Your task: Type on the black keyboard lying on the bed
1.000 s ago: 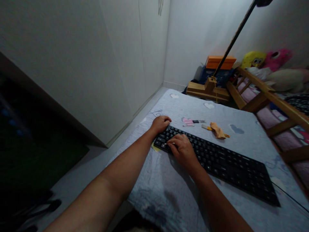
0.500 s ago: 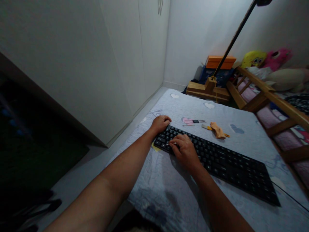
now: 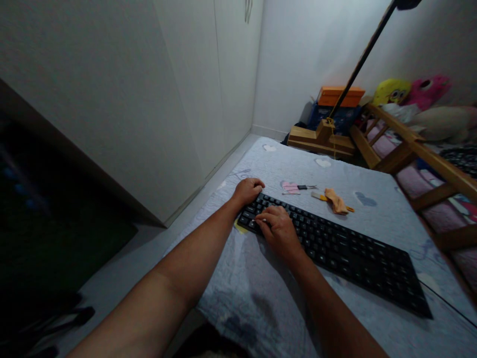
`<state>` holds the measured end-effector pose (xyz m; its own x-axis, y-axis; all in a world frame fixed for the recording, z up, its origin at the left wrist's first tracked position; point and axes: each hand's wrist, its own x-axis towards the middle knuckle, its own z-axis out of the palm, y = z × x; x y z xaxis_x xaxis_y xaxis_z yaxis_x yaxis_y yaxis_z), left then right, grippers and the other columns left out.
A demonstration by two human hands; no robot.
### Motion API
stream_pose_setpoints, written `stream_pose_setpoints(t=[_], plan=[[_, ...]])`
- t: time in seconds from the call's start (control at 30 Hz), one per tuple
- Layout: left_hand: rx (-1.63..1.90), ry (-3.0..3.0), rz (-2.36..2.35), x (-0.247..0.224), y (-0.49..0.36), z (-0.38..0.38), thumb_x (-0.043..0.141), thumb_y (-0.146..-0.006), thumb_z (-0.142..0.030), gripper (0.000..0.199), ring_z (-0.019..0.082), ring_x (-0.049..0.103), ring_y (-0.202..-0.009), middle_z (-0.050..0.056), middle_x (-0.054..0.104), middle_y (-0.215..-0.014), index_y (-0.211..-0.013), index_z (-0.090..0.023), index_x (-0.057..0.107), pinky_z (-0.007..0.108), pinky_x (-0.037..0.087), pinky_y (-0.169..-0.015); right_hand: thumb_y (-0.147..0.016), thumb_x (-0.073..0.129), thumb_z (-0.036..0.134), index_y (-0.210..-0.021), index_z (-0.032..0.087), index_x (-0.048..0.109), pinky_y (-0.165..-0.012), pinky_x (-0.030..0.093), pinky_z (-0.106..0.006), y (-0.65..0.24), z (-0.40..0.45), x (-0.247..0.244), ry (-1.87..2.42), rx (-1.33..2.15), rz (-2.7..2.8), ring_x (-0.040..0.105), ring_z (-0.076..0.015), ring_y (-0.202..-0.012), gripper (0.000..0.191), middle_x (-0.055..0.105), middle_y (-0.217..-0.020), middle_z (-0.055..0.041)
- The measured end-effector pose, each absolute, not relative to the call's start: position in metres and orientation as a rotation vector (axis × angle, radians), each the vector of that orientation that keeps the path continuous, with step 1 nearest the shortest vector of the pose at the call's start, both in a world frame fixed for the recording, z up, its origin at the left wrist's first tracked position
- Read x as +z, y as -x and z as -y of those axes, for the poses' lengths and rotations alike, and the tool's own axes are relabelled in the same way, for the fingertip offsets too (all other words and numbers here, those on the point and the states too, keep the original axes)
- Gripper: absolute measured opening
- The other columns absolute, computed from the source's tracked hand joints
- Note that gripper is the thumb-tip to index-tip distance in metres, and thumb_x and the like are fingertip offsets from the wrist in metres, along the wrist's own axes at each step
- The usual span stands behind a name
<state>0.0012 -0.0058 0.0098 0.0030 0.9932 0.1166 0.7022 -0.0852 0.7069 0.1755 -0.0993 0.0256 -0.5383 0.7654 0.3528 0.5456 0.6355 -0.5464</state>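
Note:
A black keyboard [image 3: 346, 248] lies at a slant on the pale quilted cloth [image 3: 238, 278]. My left hand [image 3: 249, 191] is closed on its far left corner, thumb along the edge. Over the left-hand keys, my right hand [image 3: 279, 228] pinches a thin stick with a white tip, which looks like a cotton swab [image 3: 264, 220]. The tip is down among the keys near the left end. Most of the stick is hidden by my fingers.
Beyond the keyboard lie another cotton swab [image 3: 290, 193], a thin black-handled tool [image 3: 306, 187], and an orange cloth [image 3: 336, 201] over a yellow-handled brush [image 3: 319, 196]. A cable [image 3: 447, 302] runs off right. A white cabinet [image 3: 194, 109] stands left, a wooden bed rail [image 3: 428, 149] right.
My right hand has shifted slightly left along the keys, bringing the swab tip nearer the keyboard's left end. My left hand has stayed at the corner.

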Motion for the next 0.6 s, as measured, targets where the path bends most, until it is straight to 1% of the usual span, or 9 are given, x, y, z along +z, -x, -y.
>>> stream_pose_setpoints(t=[0.37,0.6], plan=[[0.861,-1.816,-1.734,0.0097,-0.0021,0.0058,0.056,-0.085,-0.018,0.031,0.021,0.073,-0.101,0.005,0.082,-0.103,-0.102,-0.019,0.083,0.030,0.053,-0.099,-0.097,0.064,0.015,-0.094,0.021,0.082,-0.089,0.046,-0.041,-0.1684,0.1016,0.0265,1.016,0.508,2.296,0.058,-0.0256,-0.093,0.019,0.072,-0.093,-0.0087],[0.861,-1.824,-1.729,0.0080,-0.0009,0.0046,0.056,-0.085,-0.018,0.032,0.021,0.073,-0.102,0.004,0.082,-0.103,-0.102,-0.019,0.083,0.029,0.053,-0.098,-0.095,0.067,0.014,-0.091,0.022,0.082,-0.088,0.046,-0.040,-0.1686,0.1035,0.0249,1.004,0.465,2.305,0.058,-0.0248,-0.093,0.017,0.073,-0.094,-0.0077]])
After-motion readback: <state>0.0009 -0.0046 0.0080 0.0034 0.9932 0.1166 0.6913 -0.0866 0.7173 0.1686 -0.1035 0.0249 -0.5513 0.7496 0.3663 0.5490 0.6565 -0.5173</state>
